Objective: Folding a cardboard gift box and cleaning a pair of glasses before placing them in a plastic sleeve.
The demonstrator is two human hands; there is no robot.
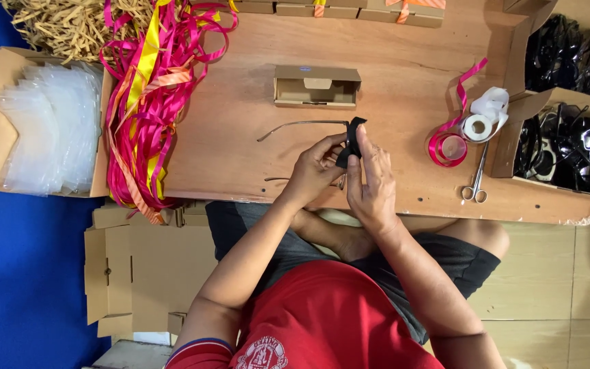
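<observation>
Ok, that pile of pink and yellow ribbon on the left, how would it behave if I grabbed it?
The ribbon pile looks floppy: loose strands droop over the table edge. Probably light and slippery, given its sheen. Tangled loops suggest several strands would drag along together.

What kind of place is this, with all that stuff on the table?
Probably a small gift-packing workshop: loose pink and yellow ribbons, a small open cardboard box, scissors and boxes of black glasses surround the wooden table.

Bare tabletop [240, 130] before small box [317, 87]

Glasses [347, 140] front behind hands [346, 174]
</observation>
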